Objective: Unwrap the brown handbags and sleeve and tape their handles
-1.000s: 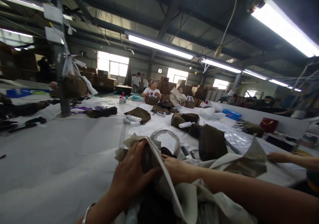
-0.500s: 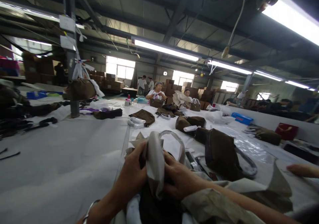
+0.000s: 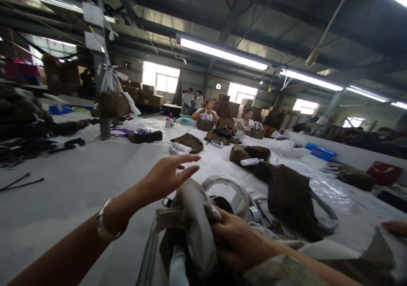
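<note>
A dark brown handbag [image 3: 168,239] is in front of me at the bottom, its mouth partly hidden by crumpled pale grey paper [image 3: 199,222]. My right hand [image 3: 238,239] has its fingers curled against this paper at the bag's opening; some fingertips are hidden. Above and left of the bag, my left hand [image 3: 167,175] is raised with fingers stretched out, holding nothing. A handle wrapped in clear film [image 3: 241,192] arches up behind the paper. On my left wrist sits a silver bangle [image 3: 103,224].
Another brown bag [image 3: 291,197] with a wrapped handle lies to the right, more brown bags beyond it. Loose paper [image 3: 356,252] lies at lower right, near another person's hand [image 3: 394,227]. A metal post [image 3: 103,65] rises at left. Co-workers sit across the white-covered table [image 3: 63,171].
My left hand has let go of the pale paper at the bag and opened, moving up and left. The right hand stays at the bag. The view has shifted slightly.
</note>
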Demonstrator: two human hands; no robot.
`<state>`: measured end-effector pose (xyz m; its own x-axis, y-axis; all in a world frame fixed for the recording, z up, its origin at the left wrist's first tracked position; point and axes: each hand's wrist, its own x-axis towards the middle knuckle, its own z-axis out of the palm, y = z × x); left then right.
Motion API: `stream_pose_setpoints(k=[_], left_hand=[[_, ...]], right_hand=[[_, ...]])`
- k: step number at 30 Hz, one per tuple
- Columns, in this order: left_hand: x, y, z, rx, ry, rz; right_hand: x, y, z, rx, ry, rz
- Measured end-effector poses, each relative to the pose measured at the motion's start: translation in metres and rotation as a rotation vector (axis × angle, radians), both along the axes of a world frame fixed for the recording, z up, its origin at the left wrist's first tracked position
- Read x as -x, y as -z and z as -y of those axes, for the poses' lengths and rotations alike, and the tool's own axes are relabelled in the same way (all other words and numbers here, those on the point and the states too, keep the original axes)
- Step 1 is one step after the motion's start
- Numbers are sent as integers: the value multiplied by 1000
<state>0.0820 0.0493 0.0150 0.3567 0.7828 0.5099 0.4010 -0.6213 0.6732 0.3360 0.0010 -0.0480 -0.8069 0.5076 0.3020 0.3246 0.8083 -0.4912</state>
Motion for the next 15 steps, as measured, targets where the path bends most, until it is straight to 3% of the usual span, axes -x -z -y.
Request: stream_pose_setpoints(k=[4, 6, 9, 12, 15], left_hand=[[-30, -20, -42, 278, 485, -357], [-46, -26, -54, 332, 589, -388], [-68, -29, -65, 341, 547, -268], [-83, -20, -73, 330, 457, -132], [-89, -6, -82, 359, 391, -13]], right_hand=[[4, -15, 5, 51, 4, 35], [3, -17, 6, 93, 38, 61], [4, -6, 1, 169, 124, 114], [10, 15, -19, 293, 188, 306], [18, 31, -49, 346, 101, 521]])
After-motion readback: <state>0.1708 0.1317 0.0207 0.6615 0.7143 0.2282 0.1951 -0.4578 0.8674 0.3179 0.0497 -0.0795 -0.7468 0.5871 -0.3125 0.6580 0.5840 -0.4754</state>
